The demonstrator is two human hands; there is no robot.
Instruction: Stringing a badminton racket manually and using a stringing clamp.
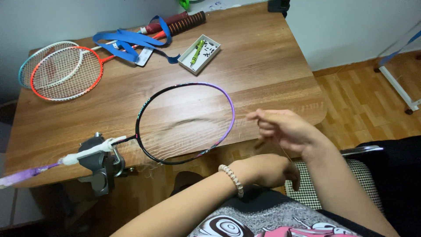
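Observation:
A black and purple racket frame (185, 124) lies over the wooden table (263, 70), its shaft held in a grey clamp (101, 164) at the front edge. Only a few pale strings cross its lower part. My right hand (283, 130) hovers just right of the frame, fingertips pinched on a thin string (287, 154). The string runs down to my left hand (268, 169), which wears a bead bracelet and is curled shut below the table edge.
Two strung rackets (66, 70) lie at the back left beside a blue strap (131, 44). A white tray (200, 53) holds a green tool and small black bits. A checked chair seat (307, 193) is below; a white stand (401, 83) stands on the wooden floor.

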